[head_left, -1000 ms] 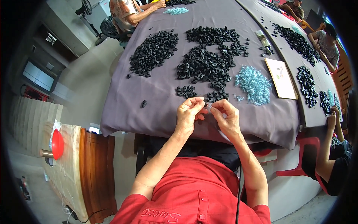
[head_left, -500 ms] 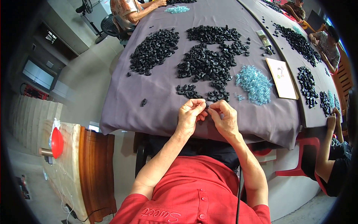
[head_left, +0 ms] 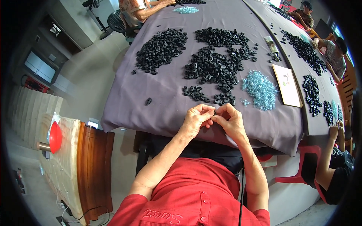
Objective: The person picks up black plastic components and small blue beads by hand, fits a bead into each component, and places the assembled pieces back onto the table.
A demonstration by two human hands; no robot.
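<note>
My left hand and my right hand meet above the near edge of the cloth-covered table. Their fingertips pinch a small black plastic part between them, mostly covered by the fingers. Just beyond lie small clusters of like black parts, with a bigger heap behind them. To the right of the heap is a pile of tiny pale blue, shiny coils that look like springs. A lone black part sits on the cloth to the left.
Another black heap lies farther left. A flat board and a tube rest right of the coils. Co-workers sit along the far left and right sides. A wooden cabinet stands at left, a red chair at right.
The view has shifted slightly, so the table sits a bit lower and to the right. Both hands stay together; my fingers have closed further over the small black part, which shows less now.
</note>
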